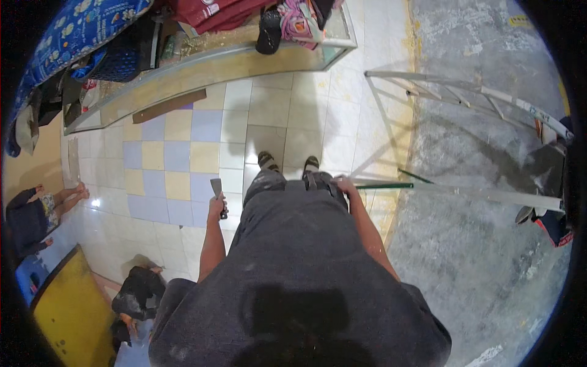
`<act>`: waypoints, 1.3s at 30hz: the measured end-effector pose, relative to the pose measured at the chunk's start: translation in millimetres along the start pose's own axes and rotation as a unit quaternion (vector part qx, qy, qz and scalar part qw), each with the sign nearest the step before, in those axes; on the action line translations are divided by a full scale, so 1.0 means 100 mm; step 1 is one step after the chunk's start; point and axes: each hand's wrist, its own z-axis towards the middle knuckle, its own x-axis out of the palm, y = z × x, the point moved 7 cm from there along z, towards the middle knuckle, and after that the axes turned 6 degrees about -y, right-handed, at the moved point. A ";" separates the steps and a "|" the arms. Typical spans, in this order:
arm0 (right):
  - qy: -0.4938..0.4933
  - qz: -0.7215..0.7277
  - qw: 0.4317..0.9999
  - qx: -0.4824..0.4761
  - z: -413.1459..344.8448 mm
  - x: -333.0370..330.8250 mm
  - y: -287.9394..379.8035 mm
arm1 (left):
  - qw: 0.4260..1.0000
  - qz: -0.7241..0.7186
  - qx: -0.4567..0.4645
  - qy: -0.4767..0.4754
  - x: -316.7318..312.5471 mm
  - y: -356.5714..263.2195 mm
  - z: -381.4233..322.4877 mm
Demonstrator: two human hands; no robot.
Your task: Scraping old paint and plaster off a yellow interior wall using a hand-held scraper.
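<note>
A putty knife [216, 186] with a dark handle is in my left hand [217, 204], its wide metal blade pointing away from me over the tiled floor [177, 163]. My right hand [344, 184] is beside my right thigh, close to the near end of a pale metal bar with a green strip [385, 186]. Its fingers are too blurred to tell whether they hold anything. Below me, my feet in dark patterned footwear stand on the pale tiles.
A glass display case [206, 78] bearing cloths and bags stands ahead. A white metal frame [458, 87] reaches across on the right, beside a rough grey wall surface [458, 275]. Two people [25, 222] are at the left, near a yellow panel [75, 312].
</note>
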 end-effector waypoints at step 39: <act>0.079 0.008 0.996 -0.040 -0.08 0.09 0.06 | 0.999 -0.037 -0.019 0.002 0.05 0.04 0.00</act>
